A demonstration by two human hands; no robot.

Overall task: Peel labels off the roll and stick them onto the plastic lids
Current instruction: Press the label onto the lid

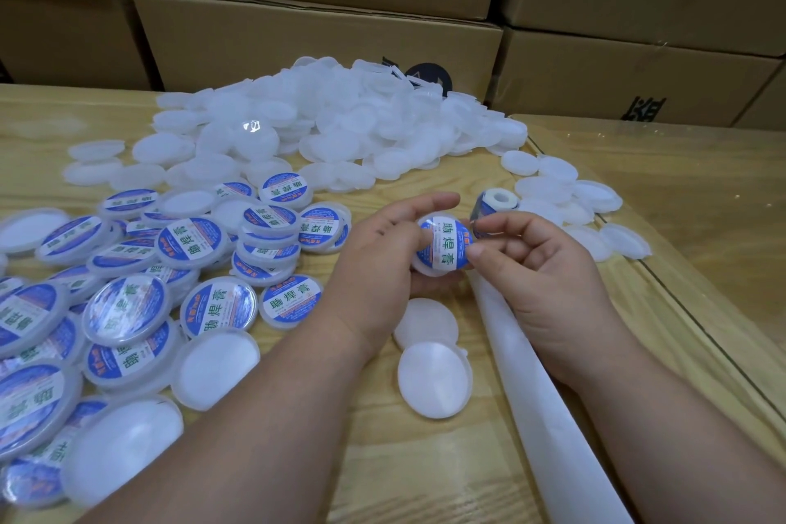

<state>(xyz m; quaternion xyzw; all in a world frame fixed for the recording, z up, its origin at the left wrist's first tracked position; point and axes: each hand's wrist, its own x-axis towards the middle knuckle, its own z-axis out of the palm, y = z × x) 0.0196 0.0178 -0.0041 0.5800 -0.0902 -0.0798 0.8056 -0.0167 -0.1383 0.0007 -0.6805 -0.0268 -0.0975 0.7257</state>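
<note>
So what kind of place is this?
Probably a small packing or warehouse workroom: stacked cardboard boxes behind a wooden table, a heap of blank lids, and labelled lids piled left.

Labelled lids (127, 289) lie left on the desk (383, 459), unlabelled lids (340, 128) far, boxes (319, 43) behind, backing strip (553, 417) right.

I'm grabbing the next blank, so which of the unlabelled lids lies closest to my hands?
The plain lid just below the left hand, with a second blank lid overlapping its near edge.

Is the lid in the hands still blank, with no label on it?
No, the lid held between the left hand and right hand already carries a blue and white label.
</note>
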